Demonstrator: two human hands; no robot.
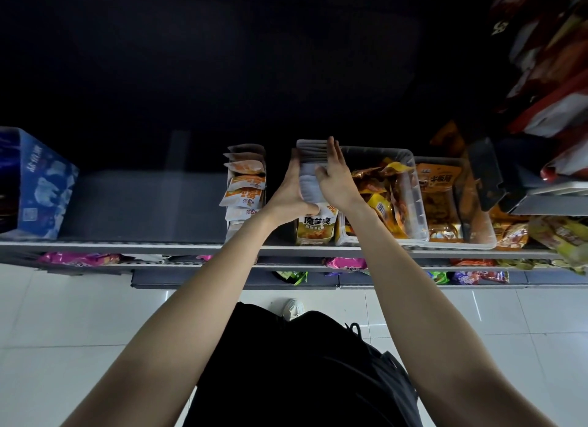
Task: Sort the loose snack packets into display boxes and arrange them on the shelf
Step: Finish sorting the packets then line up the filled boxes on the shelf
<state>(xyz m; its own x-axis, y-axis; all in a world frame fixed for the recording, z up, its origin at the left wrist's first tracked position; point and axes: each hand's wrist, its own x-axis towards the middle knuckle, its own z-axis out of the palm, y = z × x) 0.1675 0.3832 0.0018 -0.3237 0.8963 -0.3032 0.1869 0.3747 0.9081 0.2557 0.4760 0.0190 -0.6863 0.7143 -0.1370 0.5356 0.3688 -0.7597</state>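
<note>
A yellow-and-white display box (316,229) stands on the grey shelf (143,204), filled with a row of white snack packets (310,185). My left hand (291,193) presses the left side of that row, thumb on the box front. My right hand (337,178) presses the row's right side with fingers stretched up. Both hands squeeze the packets between them. To the left stands another display box (245,200) of orange-and-white packets.
A clear plastic bin (413,204) of loose orange and yellow packets sits right of the box, with a second bin (477,232) beyond it. A blue carton (38,185) stands at the far left. Lower shelves hold pink and green packets. White floor tiles lie below.
</note>
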